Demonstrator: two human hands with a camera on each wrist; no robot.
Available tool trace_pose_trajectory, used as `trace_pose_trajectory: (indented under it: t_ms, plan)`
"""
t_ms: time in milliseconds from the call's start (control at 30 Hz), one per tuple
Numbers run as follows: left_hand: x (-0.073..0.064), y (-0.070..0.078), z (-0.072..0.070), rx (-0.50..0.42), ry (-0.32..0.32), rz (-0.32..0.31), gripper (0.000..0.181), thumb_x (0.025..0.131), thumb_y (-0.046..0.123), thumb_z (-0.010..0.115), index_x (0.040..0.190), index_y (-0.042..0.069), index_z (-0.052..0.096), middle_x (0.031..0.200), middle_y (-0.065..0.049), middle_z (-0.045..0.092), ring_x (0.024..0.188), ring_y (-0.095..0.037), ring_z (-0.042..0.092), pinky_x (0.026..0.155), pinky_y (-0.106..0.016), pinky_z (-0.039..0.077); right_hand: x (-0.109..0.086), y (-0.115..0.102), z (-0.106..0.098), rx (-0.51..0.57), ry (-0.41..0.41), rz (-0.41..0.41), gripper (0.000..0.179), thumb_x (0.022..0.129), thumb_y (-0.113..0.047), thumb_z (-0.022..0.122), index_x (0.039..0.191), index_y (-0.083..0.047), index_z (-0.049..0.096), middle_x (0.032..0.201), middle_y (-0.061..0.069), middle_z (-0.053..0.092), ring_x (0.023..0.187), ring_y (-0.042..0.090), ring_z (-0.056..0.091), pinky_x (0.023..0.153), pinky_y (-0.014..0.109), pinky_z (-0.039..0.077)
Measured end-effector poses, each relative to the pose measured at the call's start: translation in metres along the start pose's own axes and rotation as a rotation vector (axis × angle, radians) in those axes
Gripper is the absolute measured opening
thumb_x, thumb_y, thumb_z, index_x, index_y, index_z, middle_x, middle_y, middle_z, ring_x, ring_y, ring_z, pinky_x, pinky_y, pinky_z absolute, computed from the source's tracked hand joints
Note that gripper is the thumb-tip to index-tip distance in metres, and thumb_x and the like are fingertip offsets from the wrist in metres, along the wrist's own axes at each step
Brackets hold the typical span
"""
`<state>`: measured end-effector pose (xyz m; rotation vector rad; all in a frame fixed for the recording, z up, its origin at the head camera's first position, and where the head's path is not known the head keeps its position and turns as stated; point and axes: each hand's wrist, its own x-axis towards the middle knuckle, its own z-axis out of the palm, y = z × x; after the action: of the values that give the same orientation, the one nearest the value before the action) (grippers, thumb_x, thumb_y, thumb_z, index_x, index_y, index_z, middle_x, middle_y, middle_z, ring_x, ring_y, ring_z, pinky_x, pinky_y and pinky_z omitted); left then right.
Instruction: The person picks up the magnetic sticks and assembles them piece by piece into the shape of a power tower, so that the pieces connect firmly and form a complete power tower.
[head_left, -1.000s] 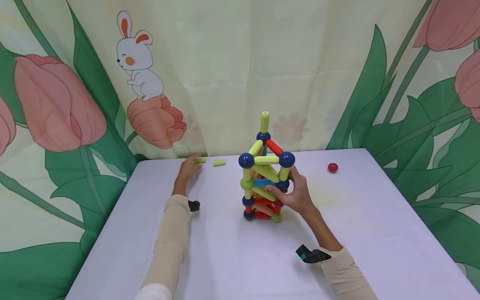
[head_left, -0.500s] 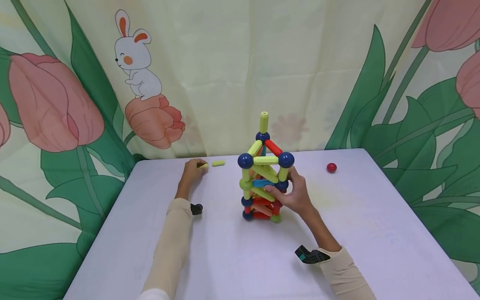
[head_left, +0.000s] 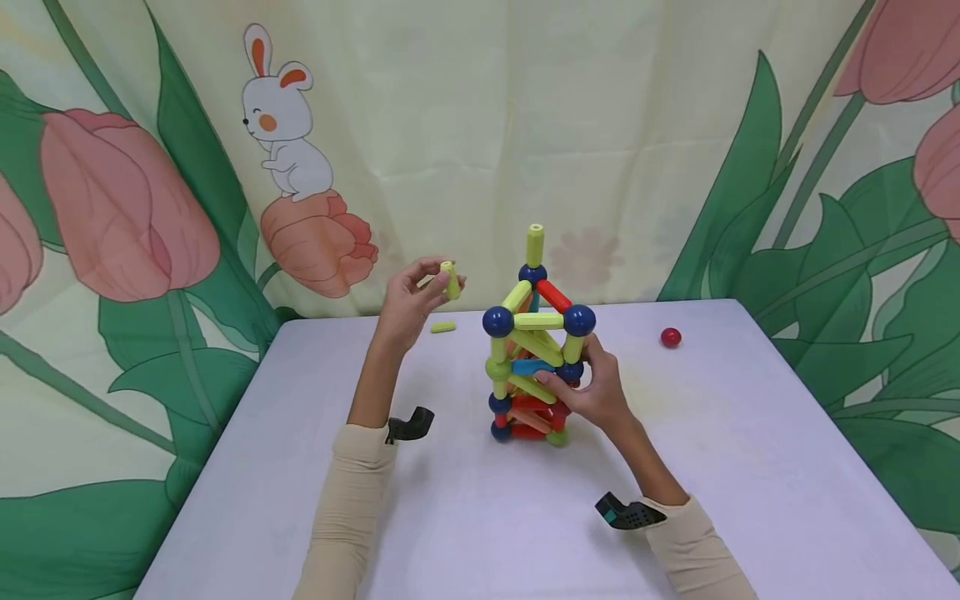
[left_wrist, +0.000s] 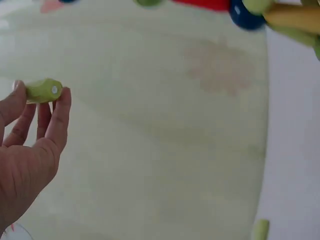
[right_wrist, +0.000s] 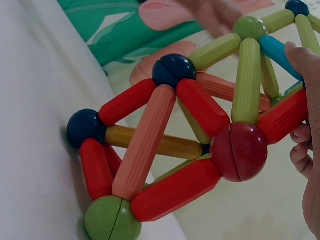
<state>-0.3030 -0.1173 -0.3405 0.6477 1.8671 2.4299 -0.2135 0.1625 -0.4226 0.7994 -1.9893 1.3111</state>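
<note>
A tower of coloured rods and balls (head_left: 536,321) stands upright on the table, with a single yellow-green rod (head_left: 535,246) rising from its top ball. My right hand (head_left: 596,387) grips the tower's right side at mid height, thumb in front and fingers behind. Left of the tower, my left hand (head_left: 412,300) is raised and pinches a yellow-green rod (head_left: 451,281) between thumb and fingers. In the left wrist view the held rod (left_wrist: 44,90) shows a pale dot on its end. Red, salmon and orange rods join blue, green and red balls (right_wrist: 239,152) in the right wrist view.
Another yellow-green rod (head_left: 442,327) lies near the table's back edge, left of the tower. A red ball (head_left: 671,337) sits at the back right. Behind the white table (head_left: 480,525) hangs a curtain (head_left: 442,167) printed with tulips and a rabbit.
My left hand has picked up one of two yellow-green rods at the back edge, then lifted it up and right, towards the tower's top. The right hand keeps its grip on the tower.
</note>
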Motion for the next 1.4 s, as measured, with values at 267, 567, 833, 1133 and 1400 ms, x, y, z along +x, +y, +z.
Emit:
trace_pose_trajectory:
  t_ms: [267,567,833,1133,1400]
  plan:
    - [-0.035,0.055,0.057,0.076,-0.131,0.205,0.028,0.09,0.024,0.07,0.114,0.011,0.065,0.105,-0.005,0.067,0.1,-0.017,0.07,0.096,-0.035,0.053,0.012,-0.035,-0.006,-0.015,-0.031,0.001,0.049,0.069,0.01,0.076,0.107,0.01,0.047,0.08,0.012,0.057,0.075,0.01,0.053,0.072,0.01,0.046]
    - [-0.049,0.056,0.076,0.135,-0.202,0.212,0.033,0.092,0.017,0.067,0.119,0.0,0.059,0.103,-0.005,0.064,0.097,-0.016,0.068,0.096,-0.032,0.053,0.012,-0.036,-0.008,-0.024,-0.103,0.067,0.048,0.071,0.013,0.075,0.108,0.007,0.045,0.082,0.01,0.054,0.077,0.005,0.053,0.071,0.012,0.049]
    - [-0.05,0.054,0.086,0.392,-0.143,0.263,0.031,0.094,0.01,0.065,0.123,0.004,0.061,0.106,-0.016,0.068,0.098,-0.019,0.067,0.089,-0.031,0.056,0.011,-0.039,-0.007,-0.007,-0.093,0.07,0.049,0.072,0.013,0.074,0.112,0.01,0.045,0.085,0.011,0.056,0.08,0.007,0.057,0.079,0.009,0.048]
    - [-0.053,0.054,0.084,0.374,-0.132,0.279,0.029,0.094,0.009,0.064,0.122,0.002,0.06,0.106,-0.017,0.065,0.099,-0.02,0.066,0.092,-0.035,0.055,0.005,-0.024,-0.004,-0.019,-0.093,0.07,0.048,0.075,0.008,0.075,0.113,0.004,0.046,0.085,0.006,0.056,0.077,0.007,0.055,0.073,0.012,0.05]
    - [-0.042,0.042,0.066,0.346,-0.065,0.299,0.034,0.1,0.026,0.055,0.122,0.0,0.06,0.106,-0.019,0.064,0.099,-0.02,0.067,0.091,-0.034,0.056,-0.001,-0.002,-0.003,-0.038,-0.097,0.065,0.051,0.074,0.007,0.077,0.114,0.001,0.046,0.086,0.004,0.055,0.076,0.007,0.053,0.069,0.015,0.05]
